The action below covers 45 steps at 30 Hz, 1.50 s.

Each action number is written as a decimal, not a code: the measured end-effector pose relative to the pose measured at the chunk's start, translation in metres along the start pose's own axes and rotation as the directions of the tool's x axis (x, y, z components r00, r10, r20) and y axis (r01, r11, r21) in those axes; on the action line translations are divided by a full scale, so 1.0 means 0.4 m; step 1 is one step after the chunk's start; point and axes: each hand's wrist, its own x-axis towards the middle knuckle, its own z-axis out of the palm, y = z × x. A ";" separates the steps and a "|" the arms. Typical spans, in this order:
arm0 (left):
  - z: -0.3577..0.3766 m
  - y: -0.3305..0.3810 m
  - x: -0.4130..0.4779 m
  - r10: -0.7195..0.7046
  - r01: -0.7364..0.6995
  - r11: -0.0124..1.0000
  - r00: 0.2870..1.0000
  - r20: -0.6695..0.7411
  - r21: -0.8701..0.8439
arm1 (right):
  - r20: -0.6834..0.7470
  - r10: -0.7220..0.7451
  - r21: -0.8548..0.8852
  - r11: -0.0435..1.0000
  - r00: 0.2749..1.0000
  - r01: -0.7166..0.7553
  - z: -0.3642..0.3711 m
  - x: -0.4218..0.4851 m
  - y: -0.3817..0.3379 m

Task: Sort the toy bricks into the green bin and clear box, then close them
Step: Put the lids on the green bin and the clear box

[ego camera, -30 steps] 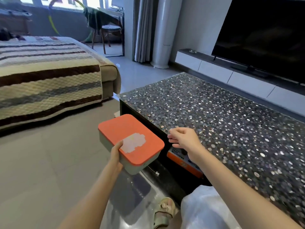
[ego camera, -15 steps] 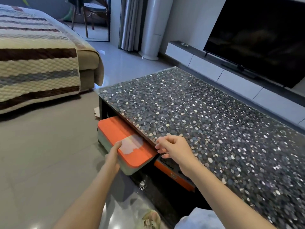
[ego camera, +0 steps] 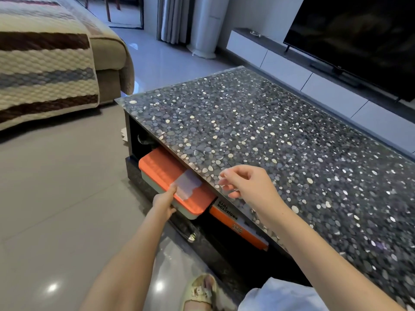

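**Item 1: bin** (ego camera: 190, 199). It is rectangular with rounded corners and has a pale green body of smooth plastic. Its flat orange lid (ego camera: 160, 169) is closed and faces up, with a pale, frosted patch (ego camera: 186, 187) at the middle. The bin lies level in the open shelf under the tabletop (ego camera: 269, 142), and its far side is hidden beneath the overhanging edge. The long axis runs from 10 o'clock to 4 o'clock, parallel to that edge.

**Item 2: your left hand** (ego camera: 165, 202). It grips the bin's near long side, with the thumb on the lid beside the patch and the fingers curled under the rim.

**Item 3: your right hand** (ego camera: 244, 187). It hangs over the tabletop's near edge at 3 o'clock of the bin. The fingers are loosely curled and hold nothing. Whether they touch the surface cannot be told.

**Item 4: tabletop.** It is rectangular, glossy and dark, set with small rounded pebbles and silvery flecks.

**Item 5: orange box** (ego camera: 238, 225). It is flat, carries printed lettering, and sits in the same shelf just at 4 o'clock of the bin.

**Item 6: surroundings.**
- A quilted blanket (ego camera: 45, 70) striped in cream, brown and grey lies at 10 o'clock.
- The floor (ego camera: 56, 187) is of glossy grey tiles.
- A pale sandal (ego camera: 199, 290) shows at 6 o'clock.
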 end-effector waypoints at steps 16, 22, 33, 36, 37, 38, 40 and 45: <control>0.056 0.063 0.049 0.057 -0.054 0.986 0.998 -0.011 0.156 | 0.012 -0.010 -0.057 0.998 1.000 0.011 -0.005 0.023 -0.011; 0.017 0.057 -0.062 0.073 -0.059 0.991 0.991 -0.112 0.124 | -0.031 -0.011 -0.023 1.000 0.999 0.011 -0.030 -0.035 -0.034; 0.112 0.058 -0.505 0.432 -0.400 0.896 0.885 -0.174 0.192 | -0.200 -0.046 0.061 0.996 0.979 0.059 -0.231 -0.329 -0.029; 0.194 0.031 -0.641 0.489 -0.462 0.857 0.869 -0.076 0.230 | -0.269 -0.039 0.078 0.995 0.962 0.062 -0.315 -0.417 -0.004; 0.233 0.011 -0.687 0.517 -0.498 0.825 0.856 -0.002 0.267 | -0.305 -0.028 0.089 0.994 0.952 0.058 -0.352 -0.453 0.012; 0.279 -0.014 -0.734 0.532 -0.531 0.797 0.843 0.081 0.289 | -0.352 -0.019 0.089 0.995 0.936 0.054 -0.396 -0.491 0.033; 0.369 -0.057 -0.813 0.542 -0.596 0.744 0.803 0.249 0.302 | -0.460 -0.015 0.043 0.998 0.888 0.039 -0.481 -0.556 0.082; 0.595 -0.236 -0.983 0.299 -0.606 0.686 0.740 0.603 0.403 | -0.773 -0.020 -0.149 0.977 0.635 -0.150 -0.698 -0.734 0.251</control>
